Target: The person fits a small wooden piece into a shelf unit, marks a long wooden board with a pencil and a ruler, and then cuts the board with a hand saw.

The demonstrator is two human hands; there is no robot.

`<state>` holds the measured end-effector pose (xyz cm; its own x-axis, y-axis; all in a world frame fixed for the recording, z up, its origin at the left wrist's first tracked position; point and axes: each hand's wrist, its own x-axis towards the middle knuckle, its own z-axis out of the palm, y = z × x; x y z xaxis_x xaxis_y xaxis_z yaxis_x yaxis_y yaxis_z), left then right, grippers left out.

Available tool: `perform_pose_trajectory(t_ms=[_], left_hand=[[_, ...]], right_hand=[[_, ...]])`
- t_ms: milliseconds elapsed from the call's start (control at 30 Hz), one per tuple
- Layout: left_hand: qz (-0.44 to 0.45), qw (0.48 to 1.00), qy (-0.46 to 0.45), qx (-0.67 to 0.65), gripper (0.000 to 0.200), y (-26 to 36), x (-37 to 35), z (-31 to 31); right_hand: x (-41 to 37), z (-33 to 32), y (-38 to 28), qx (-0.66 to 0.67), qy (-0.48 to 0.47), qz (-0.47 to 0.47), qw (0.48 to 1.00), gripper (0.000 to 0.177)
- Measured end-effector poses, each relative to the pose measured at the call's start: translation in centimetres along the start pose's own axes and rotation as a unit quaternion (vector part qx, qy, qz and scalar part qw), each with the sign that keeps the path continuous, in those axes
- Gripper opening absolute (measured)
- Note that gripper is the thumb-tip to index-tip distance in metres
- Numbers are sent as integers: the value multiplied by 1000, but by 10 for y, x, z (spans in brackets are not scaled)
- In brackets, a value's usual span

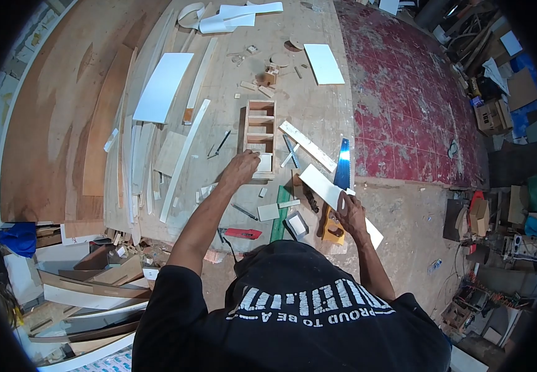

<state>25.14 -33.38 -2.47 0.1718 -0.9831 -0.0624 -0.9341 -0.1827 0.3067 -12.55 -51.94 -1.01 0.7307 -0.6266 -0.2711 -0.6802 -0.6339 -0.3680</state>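
Observation:
A narrow wooden frame with several compartments [261, 129] lies on the plywood table [219, 80]. My left hand [242, 167] is at its lower left edge, fingers bent together at a small white piece [264, 162] in the lowest compartment; whether they grip it is hard to tell. My right hand [351, 214] is closed on a long white board [320, 186] that slants down to the right past the table's edge. Beside that hand lie a yellow tool [333, 226] and a blue-bladed saw [343, 162]. A white-faced strip [308, 146] lies between frame and saw.
A red cutter [243, 234], a green strip [279, 212] and a small white box [296, 225] lie near the front edge. White panels [163, 87] and long wood strips [184, 161] are on the left. Offcuts [88, 279] pile up at lower left.

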Motion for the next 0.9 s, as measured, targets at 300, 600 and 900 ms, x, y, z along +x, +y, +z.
perform_pose_trajectory(t_ms=[300, 600, 900], left_hand=[[-65, 994, 52, -67, 24, 7, -8, -34], [-324, 870, 228, -294, 30, 7, -53, -113], [-421, 787, 154, -423, 41, 72, -47, -6]], right_hand=[[14, 17, -10, -27, -3, 19, 999, 58], [32, 48, -18, -63, -5, 42, 997, 69], [36, 49, -46, -87, 105, 24, 990, 65]])
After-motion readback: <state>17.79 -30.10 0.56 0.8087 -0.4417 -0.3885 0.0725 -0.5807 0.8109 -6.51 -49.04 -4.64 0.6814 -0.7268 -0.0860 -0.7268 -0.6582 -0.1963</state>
